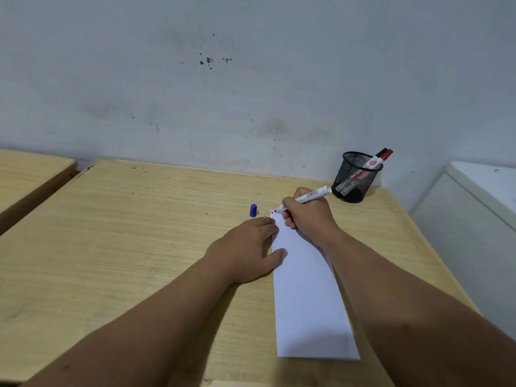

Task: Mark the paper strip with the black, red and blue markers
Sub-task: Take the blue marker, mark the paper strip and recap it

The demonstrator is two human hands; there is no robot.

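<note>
The left hand (pixel 248 247) lay flat and open, pinning the paper strip (pixel 304 289) against sliding. The right hand (pixel 308 216) gripped the uncapped blue marker (pixel 305 198), tip at the strip's far corner. Its cap (pixel 253 210) stood just beside, out of the way.

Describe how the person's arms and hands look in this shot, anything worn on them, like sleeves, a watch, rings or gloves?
Both forearms are bare from the bottom edge of the frame up to the hands; no sleeve shows. The left hand and right hand wear no gloves. No watch, bracelet or ring is visible on the wrists or on the fingers that show. The nails look short and unpainted, though they are small in this view.
</note>
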